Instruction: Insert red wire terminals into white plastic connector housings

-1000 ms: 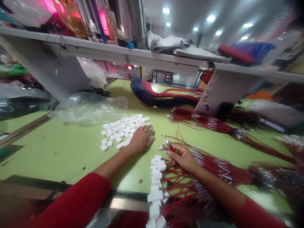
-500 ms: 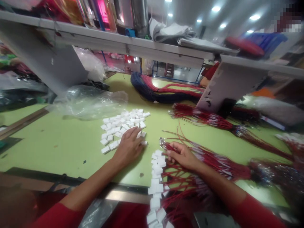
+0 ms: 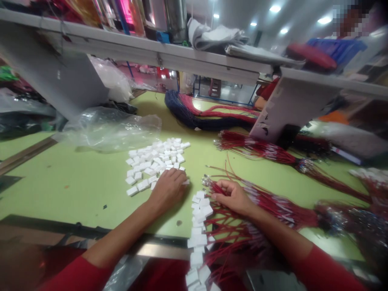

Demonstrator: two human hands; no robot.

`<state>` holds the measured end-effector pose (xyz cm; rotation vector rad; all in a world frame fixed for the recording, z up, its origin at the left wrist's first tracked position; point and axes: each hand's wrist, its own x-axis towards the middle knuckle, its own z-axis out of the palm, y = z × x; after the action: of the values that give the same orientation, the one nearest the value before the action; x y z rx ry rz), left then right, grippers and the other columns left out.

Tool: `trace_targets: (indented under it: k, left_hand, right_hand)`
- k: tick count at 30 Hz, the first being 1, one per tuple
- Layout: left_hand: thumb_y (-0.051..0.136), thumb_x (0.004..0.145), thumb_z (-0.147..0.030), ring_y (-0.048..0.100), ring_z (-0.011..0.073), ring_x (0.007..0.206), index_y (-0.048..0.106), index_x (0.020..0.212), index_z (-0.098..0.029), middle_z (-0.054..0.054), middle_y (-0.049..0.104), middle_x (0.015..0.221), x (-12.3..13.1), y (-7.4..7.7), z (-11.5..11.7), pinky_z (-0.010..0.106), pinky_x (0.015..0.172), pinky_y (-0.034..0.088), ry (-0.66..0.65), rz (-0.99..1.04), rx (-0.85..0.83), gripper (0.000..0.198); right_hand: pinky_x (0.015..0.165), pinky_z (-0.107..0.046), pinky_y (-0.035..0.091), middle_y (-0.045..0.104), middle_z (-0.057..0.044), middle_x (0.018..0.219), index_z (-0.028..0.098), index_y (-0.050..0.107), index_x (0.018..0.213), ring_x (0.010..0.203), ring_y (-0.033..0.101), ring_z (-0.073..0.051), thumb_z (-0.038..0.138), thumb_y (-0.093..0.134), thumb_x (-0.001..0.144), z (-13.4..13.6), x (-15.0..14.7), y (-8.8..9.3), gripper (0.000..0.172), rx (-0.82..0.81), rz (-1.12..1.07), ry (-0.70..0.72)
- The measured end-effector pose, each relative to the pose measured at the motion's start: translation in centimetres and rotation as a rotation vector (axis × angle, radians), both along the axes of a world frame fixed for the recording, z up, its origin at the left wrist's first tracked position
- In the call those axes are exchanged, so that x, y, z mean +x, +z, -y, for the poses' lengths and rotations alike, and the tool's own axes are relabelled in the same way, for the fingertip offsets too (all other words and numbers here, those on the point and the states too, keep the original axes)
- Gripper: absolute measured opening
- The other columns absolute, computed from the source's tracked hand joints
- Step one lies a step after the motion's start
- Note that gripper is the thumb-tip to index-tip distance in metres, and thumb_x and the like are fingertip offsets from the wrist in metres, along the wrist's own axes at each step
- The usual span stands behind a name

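My left hand [image 3: 171,185] is palm down at the right side of a loose pile of white plastic connector housings [image 3: 145,165]. Its fingers are bent together over a white housing [image 3: 186,182], which shows at the fingertips; the rest of that grip is hidden. Between the thumb and fingers of my right hand [image 3: 233,197] is a bunch of red wires [image 3: 216,188] with bare metal terminals [image 3: 206,181] at their ends, pointing left. Below, a column of white housings [image 3: 198,238] fitted on red wires runs toward the table's front edge.
More red wire bundles [image 3: 266,149] lie at the right. A blue and pink wire coil [image 3: 182,111] is at the back, beside a clear plastic bag [image 3: 112,127]. A shelf [image 3: 169,54] on upright panels spans the green table [image 3: 75,182].
My left hand has shifted slightly right and down, and its spread fingers have drawn together at the pile's edge. My right hand keeps its grip on the red wires. The view has shifted slightly.
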<state>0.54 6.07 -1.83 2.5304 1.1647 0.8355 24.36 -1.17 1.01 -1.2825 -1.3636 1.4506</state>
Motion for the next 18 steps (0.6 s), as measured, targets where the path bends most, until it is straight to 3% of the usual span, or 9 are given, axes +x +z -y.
trace_targets:
  k: [4,10,14,18]
  left_hand:
    - [0.063,0.086,-0.027,0.061,0.0191,0.064,0.068,0.096,-0.021,0.006,0.071,0.078,0.5,0.7,2.2,0.031,0.062,0.045,-0.002,0.320,-0.333,0.013]
    - [0.077,0.075,-0.024,0.071,0.0194,0.075,0.064,0.085,-0.021,0.008,0.074,0.100,2.0,0.8,4.9,0.030,0.069,0.055,-0.048,0.830,-0.809,0.016]
    - [0.077,0.074,-0.022,0.072,0.0191,0.077,0.065,0.081,-0.021,0.007,0.074,0.099,2.3,0.6,5.2,0.030,0.071,0.057,-0.072,0.932,-0.858,0.015]
    - [0.078,0.075,-0.022,0.072,0.0193,0.075,0.069,0.090,-0.022,0.006,0.075,0.090,2.1,0.3,5.2,0.029,0.069,0.057,-0.045,0.880,-0.839,0.017]
  right_hand:
    - [0.050,-0.021,0.035,0.056,0.006,0.057,0.017,0.058,0.075,0.048,0.044,-0.007,0.043,0.075,0.076,0.3,0.0,0.4,0.031,0.011,-0.026,-0.012]
    - [0.054,-0.021,0.039,0.059,0.004,0.061,0.017,0.059,0.076,0.054,0.051,-0.009,0.045,0.076,0.076,0.6,0.0,0.2,0.033,0.016,-0.025,0.008]
    - [0.055,-0.022,0.040,0.060,0.003,0.062,0.017,0.059,0.075,0.055,0.053,-0.010,0.045,0.075,0.075,0.5,0.0,0.2,0.032,0.030,0.000,0.004]
    - [0.055,-0.022,0.041,0.059,0.003,0.063,0.018,0.059,0.075,0.055,0.053,-0.010,0.043,0.074,0.075,0.5,-0.1,0.3,0.029,0.042,0.015,0.013]
